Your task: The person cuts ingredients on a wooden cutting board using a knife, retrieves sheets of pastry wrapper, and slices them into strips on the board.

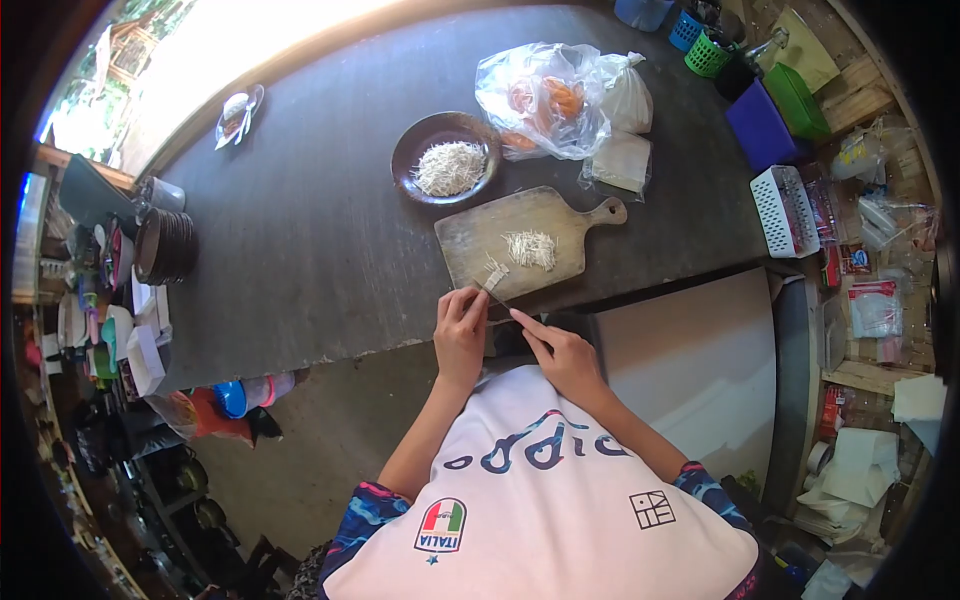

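A wooden cutting board [470,225] with a handle lies near the table's front edge. My left hand [460,325] is at its near left edge, fingers bunched beside a small cluster of pale strips [495,272]. What sits between those fingertips is hidden. In my right hand [565,355] is a knife [498,299], index finger stretched along it, its thin blade pointing toward the left fingertips. Mid-board lies a larger heap of thin pale strips [531,250]. Behind the board, a brown bowl [405,165] contains a mound of similar shreds [449,168].
Clear plastic bags [548,95] with orange contents and a flat pale packet [617,163] lie behind the board. A small plate [239,116] stands far left, stacked brown bowls [165,248] at the left edge. Baskets, including a white one [785,210], line the right.
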### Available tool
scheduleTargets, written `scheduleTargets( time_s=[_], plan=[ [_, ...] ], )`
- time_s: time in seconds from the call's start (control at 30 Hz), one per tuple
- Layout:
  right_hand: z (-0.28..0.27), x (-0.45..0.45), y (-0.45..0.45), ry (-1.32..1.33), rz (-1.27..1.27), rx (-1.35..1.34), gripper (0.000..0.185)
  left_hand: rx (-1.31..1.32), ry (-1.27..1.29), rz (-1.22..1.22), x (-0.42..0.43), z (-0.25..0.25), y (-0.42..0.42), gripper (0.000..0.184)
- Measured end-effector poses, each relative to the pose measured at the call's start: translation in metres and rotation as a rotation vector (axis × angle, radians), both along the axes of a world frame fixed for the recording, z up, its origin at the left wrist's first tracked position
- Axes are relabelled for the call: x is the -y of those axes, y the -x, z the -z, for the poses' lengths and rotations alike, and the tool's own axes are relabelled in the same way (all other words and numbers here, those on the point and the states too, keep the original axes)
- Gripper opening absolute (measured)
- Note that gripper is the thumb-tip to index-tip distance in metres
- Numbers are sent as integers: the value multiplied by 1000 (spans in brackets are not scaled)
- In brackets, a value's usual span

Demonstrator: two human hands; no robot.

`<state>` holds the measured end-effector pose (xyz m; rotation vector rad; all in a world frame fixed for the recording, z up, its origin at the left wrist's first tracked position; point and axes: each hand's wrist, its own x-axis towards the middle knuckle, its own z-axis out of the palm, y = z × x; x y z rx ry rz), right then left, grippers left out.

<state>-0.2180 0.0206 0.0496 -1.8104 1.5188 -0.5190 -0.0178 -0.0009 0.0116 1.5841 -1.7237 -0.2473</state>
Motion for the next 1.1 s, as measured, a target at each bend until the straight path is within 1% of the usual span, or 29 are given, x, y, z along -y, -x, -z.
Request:
scheduleTargets(
  time_s=[0.07,0.17,0.27,0.37,0.47,0.57,0.67,0.77,0.87,0.97,1.07,1.1],
  plan=[
    [5,9,-5,50,-7,46,45,5,-1,-1,0,-2,0,24],
    [-4,5,-2,15,-22,22,46,15,12,-5,-1,2,-1,24],
    [-7,-3,4,-74,-16,-33,45,13,16,-11,0,1,2,24],
    [6,4,-3,35,-10,25,46,-13,-13,-19,-1,-1,3,24],
    [4,11,-8,60,-25,58,46,36,4,-6,-1,1,0,22],
    [-11,2,3,-54,-44,-26,46,4,24,-11,-2,1,1,23],
    [-5,-1,4,-54,-29,-23,46,8,25,-22,-1,4,2,22],
    [10,9,-5,66,-14,94,46,1,21,-21,-3,1,3,23],
    [4,7,-2,33,-23,62,46,11,4,-24,-3,1,1,23],
    [-7,0,3,-81,-27,-18,45,31,-9,-10,-3,2,0,24],
    [9,7,-4,42,-19,45,46,23,-21,-20,-5,1,1,24],
    [11,9,-4,40,-23,53,46,21,-18,-16,-6,2,2,24]
  ],
)
